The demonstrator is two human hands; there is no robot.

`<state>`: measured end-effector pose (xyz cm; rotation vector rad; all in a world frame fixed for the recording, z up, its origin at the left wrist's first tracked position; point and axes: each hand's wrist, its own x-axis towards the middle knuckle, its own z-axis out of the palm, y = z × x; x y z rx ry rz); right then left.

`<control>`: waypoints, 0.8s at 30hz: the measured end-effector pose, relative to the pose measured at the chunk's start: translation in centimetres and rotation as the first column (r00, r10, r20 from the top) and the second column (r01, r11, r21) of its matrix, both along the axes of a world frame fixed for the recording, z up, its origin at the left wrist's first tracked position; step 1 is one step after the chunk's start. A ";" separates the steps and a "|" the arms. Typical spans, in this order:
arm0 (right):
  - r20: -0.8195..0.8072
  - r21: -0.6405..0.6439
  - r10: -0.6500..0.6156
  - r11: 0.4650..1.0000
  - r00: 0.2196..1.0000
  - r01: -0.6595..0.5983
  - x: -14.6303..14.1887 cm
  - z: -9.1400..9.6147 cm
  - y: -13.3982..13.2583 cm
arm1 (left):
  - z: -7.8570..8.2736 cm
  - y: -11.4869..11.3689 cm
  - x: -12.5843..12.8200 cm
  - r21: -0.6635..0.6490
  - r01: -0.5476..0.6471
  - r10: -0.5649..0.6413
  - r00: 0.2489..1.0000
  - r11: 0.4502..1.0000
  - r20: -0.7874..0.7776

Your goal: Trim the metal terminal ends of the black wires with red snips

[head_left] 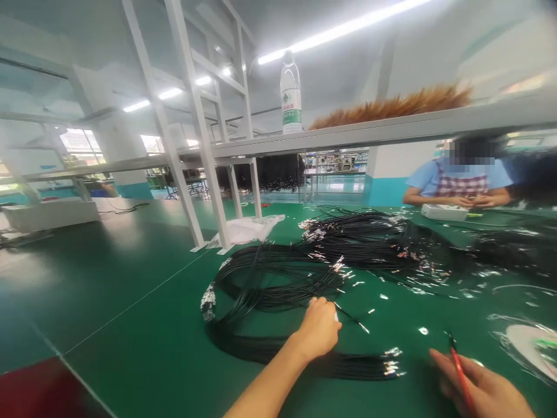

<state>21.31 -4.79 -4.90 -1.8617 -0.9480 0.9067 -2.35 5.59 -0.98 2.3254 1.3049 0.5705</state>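
Observation:
My left hand [321,328] is closed over the green table, its fingers curled around a thin black cable [354,319]. The silvery end of that cable sticks out to the right. At the lower right, my right hand [487,383] grips a slim red-handled tool [460,371] with a dark, narrow tip pointing up; its exact kind is unclear. Beneath my left forearm runs a bundle of black cables [365,367] with bare metallic ends. It joins a looped bundle [270,255], bound with silvery connectors [209,302] on the left.
More black cable bundles [361,232] lie farther back, among scattered white scraps. A white spool [533,348] sits at right. White posts [204,145] carry a shelf [369,134] with a water bottle [290,96]. Across the table sits a person in a checked apron [461,184].

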 end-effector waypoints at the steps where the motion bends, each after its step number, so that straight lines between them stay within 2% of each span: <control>1: -0.033 0.034 -0.021 0.999 0.999 0.022 -0.4 0.6 -0.1 | 0.4 -0.4 0.1 -0.008 0.000 0.000 1.000 1.000 0.013; 3: -0.141 0.125 -0.054 0.990 0.989 0.071 -1.6 1.4 -0.3 | 1.3 -1.4 0.5 -0.049 0.021 -0.017 0.997 0.999 0.077; 5: -0.258 0.257 -0.026 0.962 0.966 0.095 -2.8 1.9 -0.4 | 2.1 -2.6 1.4 -0.118 0.093 -0.066 0.975 0.989 0.214; 8: -0.423 0.312 0.056 0.946 0.905 0.087 -3.8 2.2 -0.7 | 2.8 -4.3 3.2 -0.114 0.180 -0.126 0.919 0.977 0.373; 12: -0.567 0.320 0.130 0.945 0.814 0.072 -4.1 2.5 -1.1 | 2.6 -5.7 4.6 -0.050 0.139 -0.108 0.909 0.989 0.403; 14: -0.579 0.332 0.138 0.940 0.803 0.077 -4.3 2.7 -1.3 | 2.2 -6.1 4.6 -0.070 0.157 -0.115 0.907 0.985 0.406; 21: -0.510 0.339 0.155 0.940 0.846 0.032 -5.2 2.9 -1.6 | 1.6 -6.6 4.1 -0.133 0.178 -0.112 0.911 0.975 0.397; 24: -0.499 0.358 0.160 0.933 0.852 0.034 -5.3 2.8 -1.8 | 1.6 -6.5 4.0 -0.227 0.208 -0.101 0.907 0.951 0.408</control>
